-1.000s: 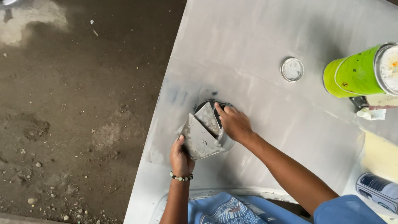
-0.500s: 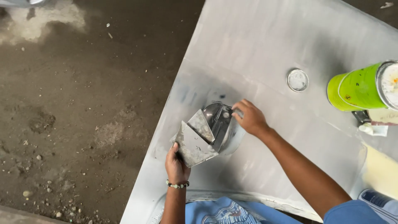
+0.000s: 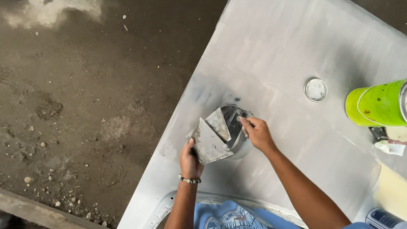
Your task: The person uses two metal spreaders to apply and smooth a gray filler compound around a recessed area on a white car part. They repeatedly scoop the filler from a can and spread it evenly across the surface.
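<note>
Left hand (image 3: 190, 157) closed on a wide grey scraper (image 3: 208, 143); right hand (image 3: 257, 133) closed on a smaller scraper (image 3: 219, 124), blades crossing over a shiny metal tin (image 3: 237, 127) on the pale grey panel (image 3: 296, 51). Round lid (image 3: 316, 90) and green can (image 3: 375, 104) lying farther right; dirt floor (image 3: 85, 106) left.

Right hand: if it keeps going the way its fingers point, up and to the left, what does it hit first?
The right hand has its fingertips at the small putty scraper, so that blade comes first, with the grey panel beyond. Depth is unclear from one view.
</note>
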